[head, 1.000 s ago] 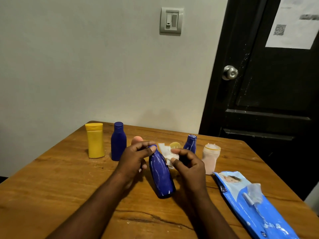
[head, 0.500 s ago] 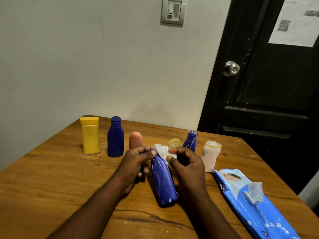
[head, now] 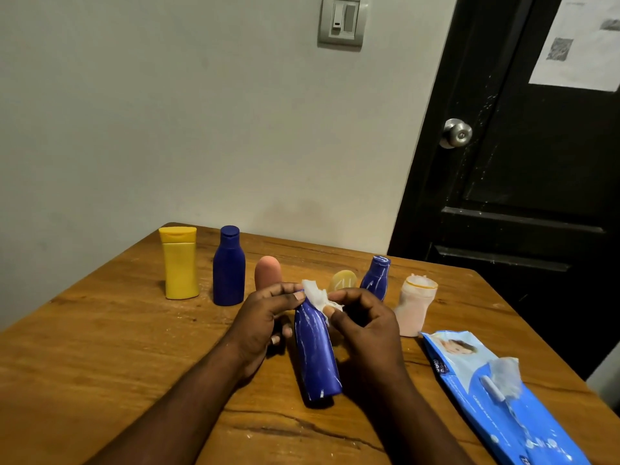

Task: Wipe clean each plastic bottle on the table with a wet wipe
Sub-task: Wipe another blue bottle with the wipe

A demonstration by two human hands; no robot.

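Blue bottle (head: 317,354) is mid-wipe up front, base seemingly on the surface (head: 100,364), with 1 wipe pack (head: 486,391) beside it. Left hand (head: 265,317) grips its neck and right hand (head: 365,327) pinches the 1 wet wipe (head: 315,293) there. It's got white streaks, so I'd say unfinished.

Behind: 1 pale pink bottle (head: 416,307), 1 small blue bottle (head: 377,276), 1 peach bottle (head: 267,271), 1 dark blue bottle (head: 228,266), 1 yellow bottle (head: 177,266) (plus 1 yellowish thing (head: 342,280), half hidden). Can't tell which are wiped.

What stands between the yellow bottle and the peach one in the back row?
An upright dark blue bottle, touching neither, as the head view shows.
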